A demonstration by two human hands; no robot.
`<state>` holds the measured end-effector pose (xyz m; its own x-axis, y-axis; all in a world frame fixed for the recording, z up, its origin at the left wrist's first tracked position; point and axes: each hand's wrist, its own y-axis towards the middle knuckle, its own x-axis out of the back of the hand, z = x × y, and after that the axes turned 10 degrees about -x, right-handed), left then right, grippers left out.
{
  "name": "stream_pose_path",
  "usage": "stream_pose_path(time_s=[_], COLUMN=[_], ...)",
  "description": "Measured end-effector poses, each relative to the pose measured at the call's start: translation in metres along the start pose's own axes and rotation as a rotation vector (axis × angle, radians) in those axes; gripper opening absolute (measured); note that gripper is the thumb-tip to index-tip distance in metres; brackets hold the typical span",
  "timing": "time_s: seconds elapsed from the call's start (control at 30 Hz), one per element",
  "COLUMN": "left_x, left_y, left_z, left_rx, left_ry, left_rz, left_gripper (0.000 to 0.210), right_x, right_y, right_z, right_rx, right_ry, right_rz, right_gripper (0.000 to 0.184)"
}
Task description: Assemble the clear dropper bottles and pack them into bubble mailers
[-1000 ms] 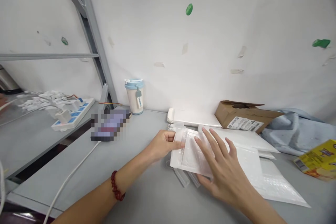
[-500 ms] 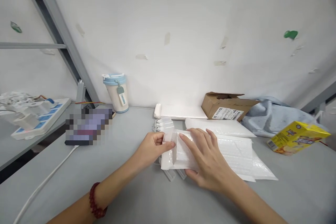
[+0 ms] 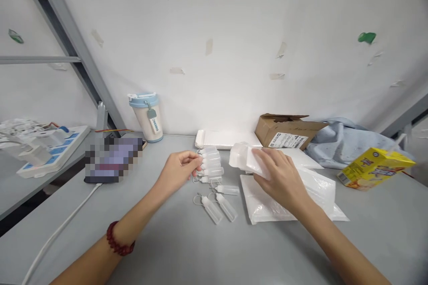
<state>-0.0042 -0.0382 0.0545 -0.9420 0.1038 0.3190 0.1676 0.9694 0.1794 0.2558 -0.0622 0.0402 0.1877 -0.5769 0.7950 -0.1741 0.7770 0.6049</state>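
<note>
My right hand (image 3: 279,176) grips a white bubble mailer (image 3: 241,156), lifted and tilted, its flap end pointing left. Beneath that hand lie more white bubble mailers (image 3: 256,211) in a loose pile. My left hand (image 3: 180,169) is closed, thumb and fingertips together at the tip ends of a column of small clear squeeze bottles (image 3: 211,161); what it pinches, if anything, is too small to make out. Nearer to me, three more squeeze bottles (image 3: 212,210) lie apart from the column, with thin looped cap straps.
At the back are a stack of white mailers (image 3: 230,140), an open cardboard box (image 3: 286,132) and a light-blue cloth (image 3: 351,140). A yellow carton (image 3: 374,169) lies right. To the left are a lidded cup (image 3: 147,118), a phone (image 3: 112,160) on a cable and a power strip (image 3: 55,153).
My right hand has raised the mailer up and away from the pile, uncovering the squeeze bottles. My left hand has let go of the mailer and moved left and up beside the bottle column.
</note>
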Motion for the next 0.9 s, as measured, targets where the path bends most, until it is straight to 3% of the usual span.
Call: stream_pose_path(time_s=[0.07, 0.23, 0.37, 0.67, 0.9], left_x=[0.009, 0.024, 0.026, 0.013, 0.023], left_y=[0.003, 0.0, -0.004, -0.008, -0.009], left_z=[-0.003, -0.005, -0.001, 0.007, -0.009], left_rx=[0.005, 0.034, 0.066, 0.018, 0.04], left_ry=[0.079, 0.216, 0.273, 0.359, 0.237], left_rz=[0.05, 0.497, 0.734, 0.783, 0.787], left_gripper=[0.022, 0.023, 0.027, 0.016, 0.015], right_x=[0.0, 0.001, -0.001, -0.002, -0.002], right_y=[0.002, 0.002, 0.0, -0.004, -0.004], right_z=[-0.006, -0.001, 0.004, 0.007, 0.007], right_rx=[-0.037, -0.039, -0.014, 0.042, 0.047], right_ry=[0.047, 0.109, 0.093, 0.099, 0.103], right_rz=[0.006, 0.005, 0.027, 0.062, 0.06], right_gripper=[0.042, 0.041, 0.042, 0.044, 0.043])
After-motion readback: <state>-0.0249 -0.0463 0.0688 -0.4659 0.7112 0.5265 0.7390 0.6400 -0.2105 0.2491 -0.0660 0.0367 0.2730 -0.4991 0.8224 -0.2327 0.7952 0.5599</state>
